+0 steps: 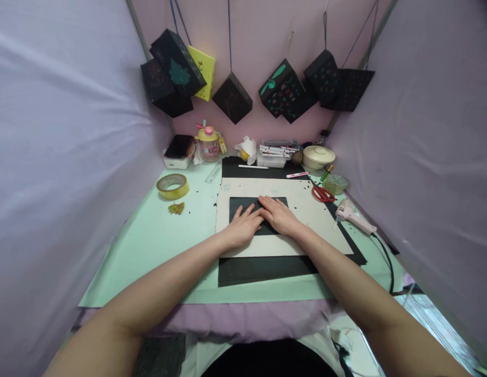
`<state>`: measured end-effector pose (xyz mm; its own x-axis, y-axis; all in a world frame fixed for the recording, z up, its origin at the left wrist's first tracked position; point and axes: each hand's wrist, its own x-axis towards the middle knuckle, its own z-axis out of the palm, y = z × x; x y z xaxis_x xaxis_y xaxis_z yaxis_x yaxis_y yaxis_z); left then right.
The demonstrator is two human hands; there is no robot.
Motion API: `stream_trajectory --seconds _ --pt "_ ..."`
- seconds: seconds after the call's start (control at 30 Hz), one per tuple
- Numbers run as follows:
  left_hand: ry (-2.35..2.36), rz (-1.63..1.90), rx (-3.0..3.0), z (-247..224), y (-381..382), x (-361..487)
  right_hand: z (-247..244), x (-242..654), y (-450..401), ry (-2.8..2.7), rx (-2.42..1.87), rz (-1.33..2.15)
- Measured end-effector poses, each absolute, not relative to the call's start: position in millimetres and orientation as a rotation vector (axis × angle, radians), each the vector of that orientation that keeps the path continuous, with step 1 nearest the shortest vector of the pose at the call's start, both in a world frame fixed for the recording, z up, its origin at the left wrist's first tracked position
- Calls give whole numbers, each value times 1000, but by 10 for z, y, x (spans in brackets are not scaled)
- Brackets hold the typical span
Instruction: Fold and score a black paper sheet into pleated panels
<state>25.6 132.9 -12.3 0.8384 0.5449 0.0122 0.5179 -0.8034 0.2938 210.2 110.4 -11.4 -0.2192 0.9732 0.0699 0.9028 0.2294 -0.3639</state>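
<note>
A small dark rectangular sheet (236,206) lies on a large white sheet (318,235), with black sheets (263,269) beneath that. My left hand (244,225) rests on the dark sheet with its fingers spread. Beside it on the right, my right hand (279,213) lies flat on the same sheet, its fingers stretched out to the upper left. The hands touch each other near the sheet's middle, and they hide part of it.
Tape roll (173,187) and dry leaf (176,208) at left; red scissors (323,194) and glue gun (355,217) at right. Behind stand a yellow-topped bottle (208,145), a pen box (272,159) and a lidded bowl (318,156). Black boxes (232,98) hang above.
</note>
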Motion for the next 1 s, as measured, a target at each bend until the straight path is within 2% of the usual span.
stream_trajectory --seconds 0.33,0.63,0.73,0.83,0.93,1.0 --pt "823 163 2766 -162 1346 256 -176 2066 1128 -2026 -2153 188" --pt "841 97 2753 -103 1330 262 -208 2097 1191 -1738 -2443 221" --pt "848 86 2750 -97 1329 261 -211 2143 1182 -1685 -2433 190" --pt "844 102 2748 -113 1338 255 -177 2175 1129 -1648 -2319 0" --pt "830 116 2747 -132 1349 251 -136 2142 1052 -1864 -2014 -144" --pt "824 121 2751 -135 1350 253 -133 2093 1015 -2043 -1871 -91"
